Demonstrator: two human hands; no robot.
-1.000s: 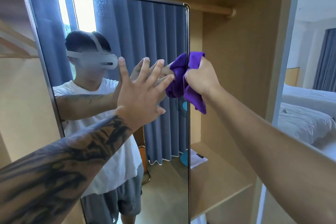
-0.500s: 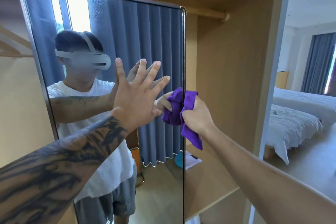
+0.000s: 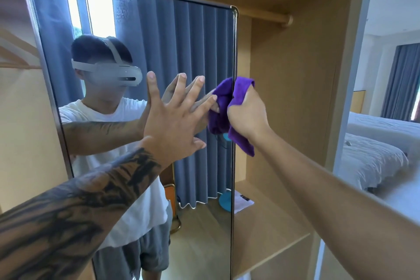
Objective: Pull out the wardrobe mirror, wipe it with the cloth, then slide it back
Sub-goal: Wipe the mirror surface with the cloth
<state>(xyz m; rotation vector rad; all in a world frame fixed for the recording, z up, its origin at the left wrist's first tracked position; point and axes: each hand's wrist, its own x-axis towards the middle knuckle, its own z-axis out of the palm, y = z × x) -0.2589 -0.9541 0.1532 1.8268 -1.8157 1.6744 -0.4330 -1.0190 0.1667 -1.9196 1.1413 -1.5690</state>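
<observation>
The tall framed wardrobe mirror (image 3: 172,36) stands pulled out in front of me, angled, its right edge near the middle of the view. My left hand (image 3: 172,118) presses flat on the glass with fingers spread. My right hand (image 3: 247,116) grips a bunched purple cloth (image 3: 241,141) against the mirror's right edge at about mid height. Part of the cloth hangs below my fist. The glass reflects a person with a headset, blue curtains and a window.
The open wooden wardrobe (image 3: 293,88) lies right of the mirror, with a hanging rail (image 3: 268,18) above and a shelf (image 3: 270,229) below holding a white paper (image 3: 243,203). A bed (image 3: 372,154) with white bedding stands at the far right.
My right hand with the cloth slid down the mirror's right edge, then came back up to about mid height. My left hand stayed pressed flat on the glass.
</observation>
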